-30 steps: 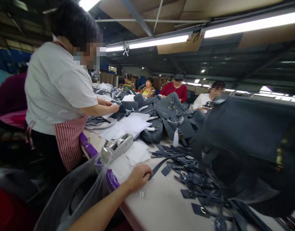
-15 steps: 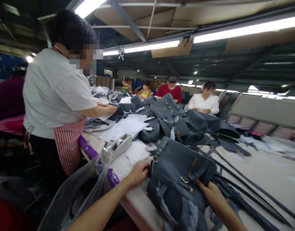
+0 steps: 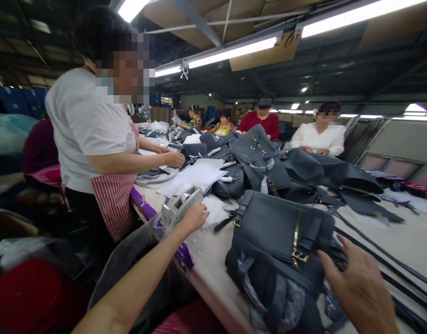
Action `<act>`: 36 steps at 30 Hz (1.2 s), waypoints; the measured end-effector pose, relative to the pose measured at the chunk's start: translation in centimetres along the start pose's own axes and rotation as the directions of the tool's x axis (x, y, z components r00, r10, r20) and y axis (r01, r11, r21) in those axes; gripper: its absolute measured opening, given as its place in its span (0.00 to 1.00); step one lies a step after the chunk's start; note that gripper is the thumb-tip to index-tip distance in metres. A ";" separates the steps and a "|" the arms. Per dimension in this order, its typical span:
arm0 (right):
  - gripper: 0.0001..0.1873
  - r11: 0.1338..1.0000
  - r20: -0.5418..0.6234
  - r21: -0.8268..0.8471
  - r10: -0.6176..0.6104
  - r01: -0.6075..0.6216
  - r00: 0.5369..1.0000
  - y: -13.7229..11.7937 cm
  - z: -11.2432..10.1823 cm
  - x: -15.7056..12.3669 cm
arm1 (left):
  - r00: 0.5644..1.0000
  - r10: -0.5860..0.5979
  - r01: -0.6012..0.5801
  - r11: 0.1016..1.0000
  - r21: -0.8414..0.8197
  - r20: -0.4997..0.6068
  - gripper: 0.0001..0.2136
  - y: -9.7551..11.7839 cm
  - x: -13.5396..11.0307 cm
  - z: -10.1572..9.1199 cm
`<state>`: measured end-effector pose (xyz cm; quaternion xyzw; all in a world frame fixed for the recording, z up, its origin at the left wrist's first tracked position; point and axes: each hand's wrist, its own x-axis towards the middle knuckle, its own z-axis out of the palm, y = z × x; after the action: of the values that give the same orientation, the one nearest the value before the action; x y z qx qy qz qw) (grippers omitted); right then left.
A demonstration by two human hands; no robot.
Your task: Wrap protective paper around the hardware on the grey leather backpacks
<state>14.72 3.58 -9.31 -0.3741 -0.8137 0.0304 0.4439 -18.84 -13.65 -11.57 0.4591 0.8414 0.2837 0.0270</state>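
A slate-blue handbag (image 3: 279,241) with gold buckles lies on the pale table (image 3: 220,273) in front of me. My right hand (image 3: 361,290) hovers just off its right side, fingers spread, holding nothing. My left hand (image 3: 194,217) reaches out to the left of the bag, fingers curled over white paper (image 3: 213,211), right beside a grey tape dispenser (image 3: 180,206). Whether those fingers pinch anything I cannot make out.
A person in a white shirt and red-striped apron (image 3: 98,139) works at the table's left edge. Several more people sit at the far end. A pile of grey bags (image 3: 262,162), loose straps (image 3: 376,253) and a clear plastic bag (image 3: 137,260) crowd the table.
My right hand has let go of the handbag and drawn back. My left hand has moved from the bag's corner up to the paper beside the tape dispenser.
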 end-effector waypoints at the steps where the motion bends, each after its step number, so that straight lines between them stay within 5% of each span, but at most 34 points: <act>1: 0.33 0.998 -0.035 -0.015 -0.066 0.065 0.997 -1.5 -0.4 -0.5 | 1.000 -0.013 0.013 0.999 0.032 0.004 0.11 0.0 0.0 0.3; 5: 0.24 0.948 0.106 0.070 -0.316 0.310 0.943 -5.9 0.0 -3.7 | 0.999 -0.048 0.045 0.990 0.130 0.016 0.12 1.0 -0.4 2.2; 9: 0.21 0.893 0.219 0.060 -0.449 0.447 0.866 -6.3 2.4 -6.7 | 0.996 -0.074 0.065 0.985 0.162 0.052 0.12 1.6 -0.6 3.1; 17: 0.21 0.885 0.244 0.067 -0.461 0.460 0.853 -5.1 3.7 -7.1 | 0.975 -0.083 0.056 0.989 0.135 0.205 0.10 0.3 0.8 -0.2; 22: 0.19 0.908 0.238 0.122 -0.418 0.400 0.877 -5.3 3.6 -7.1 | 0.984 -0.094 0.078 0.991 0.107 0.152 0.12 0.7 1.2 -1.8; 25: 0.17 0.924 0.218 0.248 -0.347 0.292 0.912 -6.5 2.1 -7.4 | 0.996 -0.090 0.090 0.991 0.095 -0.004 0.14 2.3 0.8 -3.2; 28: 0.19 0.881 0.363 0.469 -0.136 -0.055 0.922 -8.8 0.0 -7.1 | 0.984 0.018 -0.006 0.998 0.069 -0.175 0.19 5.0 -1.4 -4.2; 32: 0.31 0.457 0.678 0.616 0.106 -0.641 0.727 -12.0 -1.0 -5.7 | 0.881 0.430 -0.434 0.901 0.026 -0.196 0.19 9.1 -7.7 -2.7; 34: 0.32 0.313 0.715 0.628 0.127 -0.712 0.687 -12.6 -0.4 -5.1 | 0.822 0.562 -0.567 0.823 -0.037 -0.096 0.18 10.5 -10.8 -1.2; 36: 0.29 0.287 0.697 0.632 0.195 -0.720 0.690 -12.4 0.5 -4.8 | 0.770 0.636 -0.635 0.759 -0.140 -0.045 0.18 11.1 -12.3 -0.2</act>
<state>8.73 -8.21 -8.26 -0.2927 -0.6037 0.6715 0.3147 -3.40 -18.82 -8.51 0.7145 0.6126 0.3361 -0.0349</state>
